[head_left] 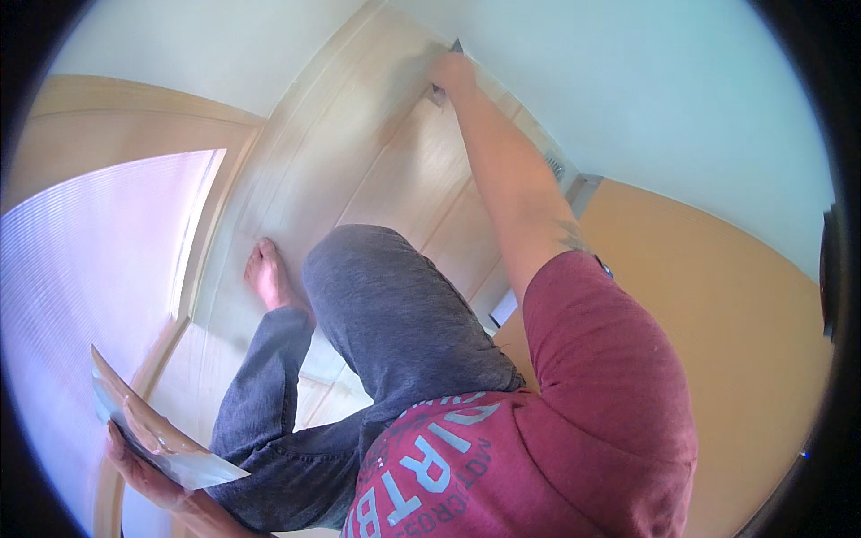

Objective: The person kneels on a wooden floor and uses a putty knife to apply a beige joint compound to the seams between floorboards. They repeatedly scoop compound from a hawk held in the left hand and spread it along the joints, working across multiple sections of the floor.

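Note:
My left hand [148, 480], low on the left, supports a thin, pale plate [202, 468] from beneath. A smear of tan paste [148, 426] lies on top of the plate. Stretched far forward, my right hand [453, 72] is closed round a putty knife [438, 93], and only small dark and metal parts of it show on either side of the fist. That hand is at the far end of the pale wood planks [368, 134], by the seam with the white wall; whether the blade touches the wood I cannot tell.
My bare foot [267, 273] stands on the planks, my knee bent in front of me. To the left is a wood-framed panel [99, 242] with a ribbed, bright surface. A white wall [646, 99] and a tan board [717, 332] rise on the right. A small vent-like piece [554, 165] sits at the wall.

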